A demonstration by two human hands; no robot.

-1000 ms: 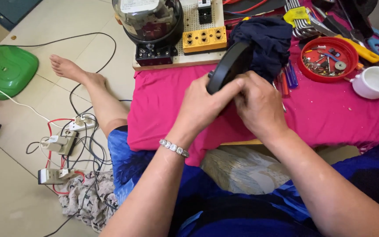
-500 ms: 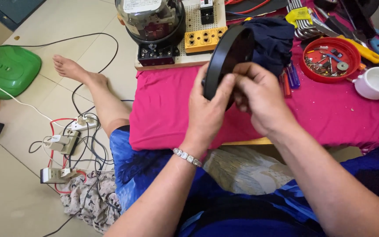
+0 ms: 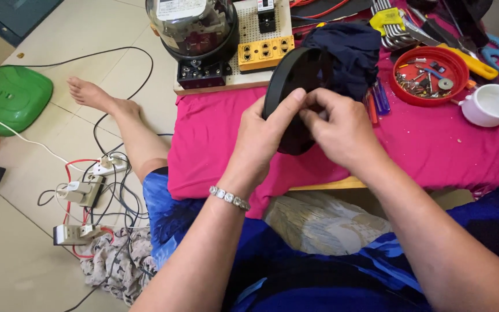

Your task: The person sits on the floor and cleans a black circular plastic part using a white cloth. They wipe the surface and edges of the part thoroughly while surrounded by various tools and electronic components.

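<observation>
Pink cloth (image 3: 220, 133) spans the table beneath the grip. Black round cover (image 3: 295, 81) is now tipped more upright than a second ago, raised above the cloth — both hands clamp its lower edge. Left hand (image 3: 267, 136) thumb runs up the rim; right hand (image 3: 339, 130) pinches alongside. Red parts tray (image 3: 460, 81) sits right of the grip.

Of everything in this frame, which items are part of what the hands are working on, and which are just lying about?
In hand:
- black round disc, gripped on its edge by the left hand and right hand

Lying about:
- dark blue cloth behind the disc
- red dish of small parts
- white cup
- glass-domed meter
- yellow socket block
- green plastic seat
- floor cables and plugs
</observation>
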